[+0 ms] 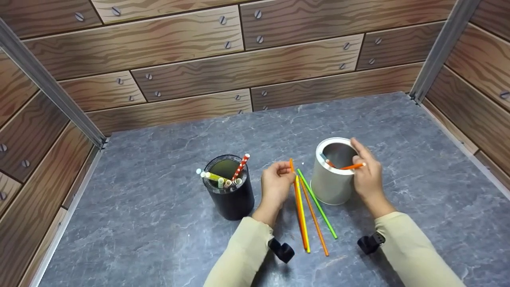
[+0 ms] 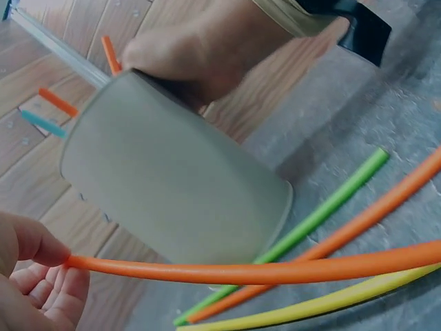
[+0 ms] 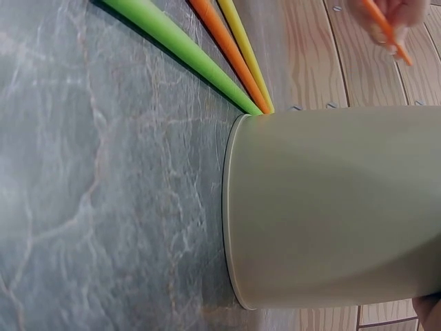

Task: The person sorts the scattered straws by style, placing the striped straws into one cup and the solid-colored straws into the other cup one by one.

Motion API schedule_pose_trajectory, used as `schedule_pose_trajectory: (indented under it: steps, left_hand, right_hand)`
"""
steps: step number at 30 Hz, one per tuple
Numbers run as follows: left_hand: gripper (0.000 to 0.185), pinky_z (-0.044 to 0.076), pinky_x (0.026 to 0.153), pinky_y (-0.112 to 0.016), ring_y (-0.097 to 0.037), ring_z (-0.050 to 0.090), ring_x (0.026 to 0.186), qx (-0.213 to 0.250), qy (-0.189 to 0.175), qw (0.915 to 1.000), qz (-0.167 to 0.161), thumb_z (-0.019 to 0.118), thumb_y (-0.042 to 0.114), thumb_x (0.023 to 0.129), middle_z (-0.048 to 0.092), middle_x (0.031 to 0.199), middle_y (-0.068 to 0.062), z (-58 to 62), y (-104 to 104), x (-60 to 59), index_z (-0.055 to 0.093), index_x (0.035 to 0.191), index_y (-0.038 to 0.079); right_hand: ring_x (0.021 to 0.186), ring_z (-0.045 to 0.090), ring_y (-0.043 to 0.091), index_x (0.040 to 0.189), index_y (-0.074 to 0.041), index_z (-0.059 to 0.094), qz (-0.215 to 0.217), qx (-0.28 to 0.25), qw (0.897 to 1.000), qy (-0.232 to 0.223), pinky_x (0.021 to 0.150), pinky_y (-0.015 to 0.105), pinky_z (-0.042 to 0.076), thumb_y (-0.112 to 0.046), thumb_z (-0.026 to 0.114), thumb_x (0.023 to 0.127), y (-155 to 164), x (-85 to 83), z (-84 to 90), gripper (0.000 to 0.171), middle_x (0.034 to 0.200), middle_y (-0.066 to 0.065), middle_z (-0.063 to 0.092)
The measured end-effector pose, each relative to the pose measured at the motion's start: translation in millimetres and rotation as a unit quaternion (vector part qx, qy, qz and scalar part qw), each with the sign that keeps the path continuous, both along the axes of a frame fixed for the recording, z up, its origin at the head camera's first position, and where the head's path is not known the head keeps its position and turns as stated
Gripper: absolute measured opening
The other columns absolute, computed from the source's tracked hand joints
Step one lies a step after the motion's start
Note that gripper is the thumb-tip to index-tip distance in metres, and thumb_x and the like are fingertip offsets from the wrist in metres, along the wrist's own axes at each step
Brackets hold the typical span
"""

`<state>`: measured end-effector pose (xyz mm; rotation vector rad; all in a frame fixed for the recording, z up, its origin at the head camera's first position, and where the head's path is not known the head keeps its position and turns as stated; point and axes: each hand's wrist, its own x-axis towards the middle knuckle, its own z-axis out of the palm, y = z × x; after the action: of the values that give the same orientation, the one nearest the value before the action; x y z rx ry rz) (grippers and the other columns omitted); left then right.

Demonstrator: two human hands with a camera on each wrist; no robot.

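Between thumb and fingers, my left hand (image 1: pixel 277 181) pinches the far end of an orange straw (image 2: pixel 275 273), which is raised off the table at that end. A yellow straw (image 1: pixel 302 215), another orange straw (image 1: pixel 314 219) and a green straw (image 1: pixel 318 205) lie on the table beside it. My right hand (image 1: pixel 368 173) holds the white cylindrical cup (image 2: pixel 179 179) at its right side, near the rim. Inside that cup stand a blue straw (image 2: pixel 43 124) and orange ones (image 1: pixel 352 166), leaning on the rim.
To the left of my left hand stands a black cup (image 1: pixel 233 203) with several straws, among them a red one with white dots (image 1: pixel 240 167). The grey marbled table (image 1: pixel 139 207) is enclosed by wood-patterned walls (image 1: pixel 191 71) with metal corner posts.
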<state>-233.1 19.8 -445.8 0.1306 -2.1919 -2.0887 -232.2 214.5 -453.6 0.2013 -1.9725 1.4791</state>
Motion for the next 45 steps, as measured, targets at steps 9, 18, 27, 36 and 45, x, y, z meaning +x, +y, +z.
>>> schedule_pose_trajectory:
  steps: [9,18,27,36,45]
  left_hand:
    - [0.019,0.048,0.058,-0.017,-0.007,0.054,0.063,0.026,0.063,0.9965,0.049,0.062,-0.009,0.068,0.063,0.075,-0.009,13.4,-0.6,4.5,0.064,0.086,-0.004]
    - [0.017,0.05,0.063,-0.02,-0.008,0.054,0.067,0.079,0.141,0.9827,0.091,0.06,-0.011,0.068,0.06,0.075,-0.011,32.1,-2.0,10.7,0.059,0.085,-0.006]
    - [0.017,0.053,0.067,-0.023,-0.013,0.056,0.073,0.121,0.188,0.9704,0.092,0.06,-0.012,0.072,0.059,0.08,-0.013,55.3,-5.9,22.3,0.057,0.088,-0.007]
    - [0.018,0.054,0.069,-0.024,-0.016,0.058,0.076,0.148,0.233,0.9574,0.085,0.06,-0.013,0.074,0.059,0.083,-0.016,72.0,-9.5,33.8,0.055,0.091,-0.01]
    - [0.02,0.054,0.07,-0.025,-0.014,0.057,0.078,0.203,0.274,0.9358,0.089,0.06,-0.015,0.074,0.057,0.083,-0.004,89.0,-14.6,44.4,0.051,0.092,-0.012]
  right_hand:
    - [0.11,0.044,-0.013,0.121,0.015,0.051,-0.001,0.01,1.0,0.009,0.098,0.008,0.032,0.007,0.039,0.083,0.4,-0.7,-0.4,0.041,0.12,0.034,0.052]
    - [0.11,0.045,-0.013,0.122,0.013,0.051,-0.001,0.0,1.0,-0.012,0.098,0.008,0.033,0.006,0.039,0.083,-0.2,-0.3,0.2,0.042,0.122,0.033,0.052]
    - [0.108,0.045,-0.013,0.123,0.013,0.051,-0.006,-0.006,1.0,-0.018,0.097,0.008,0.033,0.007,0.039,0.082,0.3,-0.7,-0.2,0.043,0.121,0.032,0.053]
    - [0.108,0.045,-0.014,0.122,0.013,0.052,-0.012,0.004,1.0,-0.011,0.096,0.007,0.033,0.007,0.039,0.082,0.6,-1.0,-0.2,0.043,0.121,0.032,0.053]
    - [0.107,0.045,-0.014,0.122,0.013,0.052,-0.017,0.007,1.0,-0.013,0.096,0.007,0.033,0.008,0.039,0.082,0.5,-0.8,-0.3,0.043,0.12,0.032,0.054]
